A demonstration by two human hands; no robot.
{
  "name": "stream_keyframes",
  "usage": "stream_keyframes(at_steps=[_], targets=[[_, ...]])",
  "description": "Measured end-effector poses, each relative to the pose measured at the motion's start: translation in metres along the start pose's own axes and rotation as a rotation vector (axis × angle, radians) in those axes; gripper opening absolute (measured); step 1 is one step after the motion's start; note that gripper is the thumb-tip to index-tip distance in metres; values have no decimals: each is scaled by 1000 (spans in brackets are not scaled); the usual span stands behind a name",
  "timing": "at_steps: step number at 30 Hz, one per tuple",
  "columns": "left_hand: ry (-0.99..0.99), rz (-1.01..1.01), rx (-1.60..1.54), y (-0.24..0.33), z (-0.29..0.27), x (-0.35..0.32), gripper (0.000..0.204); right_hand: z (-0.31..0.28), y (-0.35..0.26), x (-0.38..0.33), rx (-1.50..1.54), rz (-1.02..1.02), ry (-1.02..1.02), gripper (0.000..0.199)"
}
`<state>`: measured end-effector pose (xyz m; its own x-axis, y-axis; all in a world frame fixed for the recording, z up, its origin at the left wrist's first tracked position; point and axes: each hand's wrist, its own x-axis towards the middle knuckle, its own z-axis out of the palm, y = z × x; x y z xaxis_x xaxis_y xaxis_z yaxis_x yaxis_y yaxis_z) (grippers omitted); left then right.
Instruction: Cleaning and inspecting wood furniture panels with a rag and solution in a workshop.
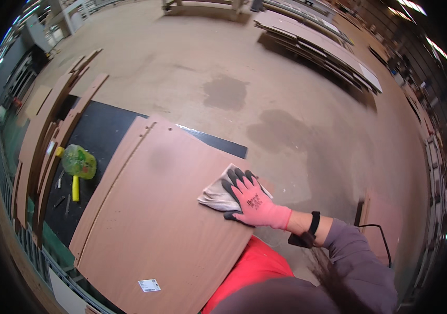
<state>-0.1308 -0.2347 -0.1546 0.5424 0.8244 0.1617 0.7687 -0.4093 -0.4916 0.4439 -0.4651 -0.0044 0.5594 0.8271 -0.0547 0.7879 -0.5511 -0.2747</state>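
My right hand [252, 201], in a pink glove with dark grey fingertips, is pressed onto a crumpled whitish cloth [217, 194]. The cloth is gripped between its fingers and thumb. Both rest on a light brown wooden panel [150, 209], close to its right edge. Along the left side of this panel runs a narrow groove, with small holes by its far end. A white label [149, 285] is stuck near the lower edge. My left hand is outside the picture.
A black-topped table [106, 123] bears the panel. Left of it lie a green-yellow bottle [79, 161], a yellow stick-like piece [75, 188] and long wooden strips [51, 131]. Stacked boards [317, 44] sit at the far right. Behind my right arm stands another board [380, 214].
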Motion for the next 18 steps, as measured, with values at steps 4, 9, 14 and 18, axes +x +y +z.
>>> stream_keyframes(at_steps=[4, 9, 14, 18], targets=[[-357, -271, -262, 36, -146, 59, 33, 6, 3, 127, -55, -112, 173, 71], [-159, -439, -438, 51, -158, 66, 25, 22, -13, 307, 61, 169, 181, 57], [-216, -585, -558, 48, -168, 84, 28, 56, -92, 350, 4, 321, 272, 53], [-98, -531, -515, 50, -182, 88, 32, 92, -214, 298, 118, -259, 117, 47]])
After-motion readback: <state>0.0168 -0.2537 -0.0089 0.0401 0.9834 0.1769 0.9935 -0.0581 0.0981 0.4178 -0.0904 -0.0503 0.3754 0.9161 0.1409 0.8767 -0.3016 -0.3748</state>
